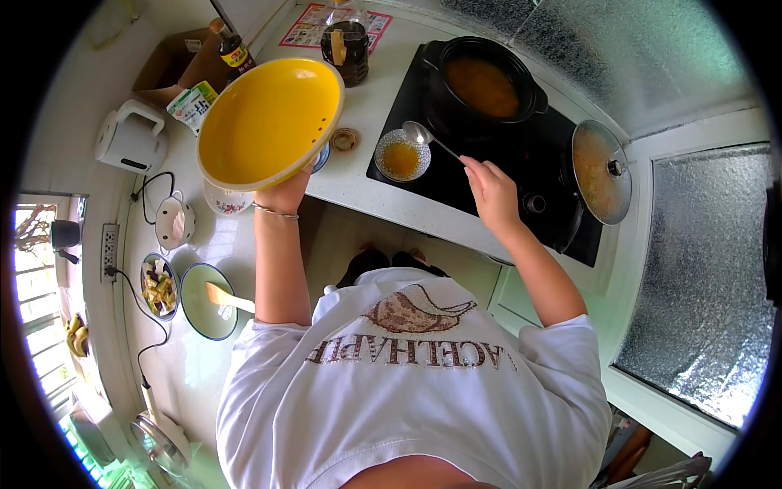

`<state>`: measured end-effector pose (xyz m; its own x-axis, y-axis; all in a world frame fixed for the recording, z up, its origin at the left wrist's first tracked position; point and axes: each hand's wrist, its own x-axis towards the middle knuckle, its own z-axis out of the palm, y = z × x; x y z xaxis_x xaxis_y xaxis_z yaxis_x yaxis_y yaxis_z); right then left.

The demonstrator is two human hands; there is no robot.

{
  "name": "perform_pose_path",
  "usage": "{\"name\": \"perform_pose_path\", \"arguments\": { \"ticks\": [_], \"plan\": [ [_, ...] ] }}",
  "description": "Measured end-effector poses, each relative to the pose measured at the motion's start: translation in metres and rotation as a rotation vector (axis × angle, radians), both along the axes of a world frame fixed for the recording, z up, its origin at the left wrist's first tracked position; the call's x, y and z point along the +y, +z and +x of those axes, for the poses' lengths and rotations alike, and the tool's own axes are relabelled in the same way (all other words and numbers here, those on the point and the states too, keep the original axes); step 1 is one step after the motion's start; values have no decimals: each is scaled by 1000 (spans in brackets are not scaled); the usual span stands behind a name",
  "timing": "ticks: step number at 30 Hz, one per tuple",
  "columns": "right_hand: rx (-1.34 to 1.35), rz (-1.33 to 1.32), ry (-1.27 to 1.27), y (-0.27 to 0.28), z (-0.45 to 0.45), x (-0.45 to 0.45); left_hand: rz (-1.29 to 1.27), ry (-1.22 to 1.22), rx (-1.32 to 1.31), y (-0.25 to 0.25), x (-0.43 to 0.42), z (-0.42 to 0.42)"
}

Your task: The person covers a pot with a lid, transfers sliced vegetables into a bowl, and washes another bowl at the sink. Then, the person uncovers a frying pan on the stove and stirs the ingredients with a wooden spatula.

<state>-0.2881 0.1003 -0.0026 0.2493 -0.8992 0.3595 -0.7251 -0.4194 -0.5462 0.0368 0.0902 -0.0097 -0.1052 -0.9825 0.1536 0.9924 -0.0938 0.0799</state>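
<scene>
1. Holding the yellow bowl (269, 122) raised and tilted, my left hand (282, 194) is clamped on its near edge; I can't see every finger, as the bowl hides some. Bowl's inside faces up, with small dark dots near the right rim. Bracelet (277, 213) on that wrist.
2. My right hand (492, 196) is pinched on the spoon (417, 132), at the handle's end. Hands well apart.
3. Spoon head is at the small bowl's (423, 156) upper right rim; touching or just above, I can't tell. Orange-yellow liquid (401, 160) inside. That bowl sits on the hob (542, 159), at its left end.
4. On the left counter (208, 363) I see a basin (191, 314) with a spatula (220, 295) in it, handle over the rim. Just beside: a dish (147, 303) of chopped food (159, 287). Farther up: a white pot (189, 220), then a floral plate (226, 202), partly hidden.
5. On the hob's right: a pan under a glass lid (601, 175), food visible through it.
6. Farther back on the hob: a black pot (456, 118), uncovered, brownish-orange soup (482, 85) inside.
7. Far left: kettle (130, 145), packet (191, 104), box (167, 69), sauce bottle (236, 57). Behind the yellow bowl: a jar (349, 57) of dark liquid, near a printed sheet (301, 24).
</scene>
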Motion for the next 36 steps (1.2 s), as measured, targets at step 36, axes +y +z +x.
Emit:
{"name": "perform_pose_path", "arguments": {
  "ticks": [36],
  "plan": [
    [-286,130,-434,55,-109,-73,131,13,-129,32,-37,-34]
  ]
}}
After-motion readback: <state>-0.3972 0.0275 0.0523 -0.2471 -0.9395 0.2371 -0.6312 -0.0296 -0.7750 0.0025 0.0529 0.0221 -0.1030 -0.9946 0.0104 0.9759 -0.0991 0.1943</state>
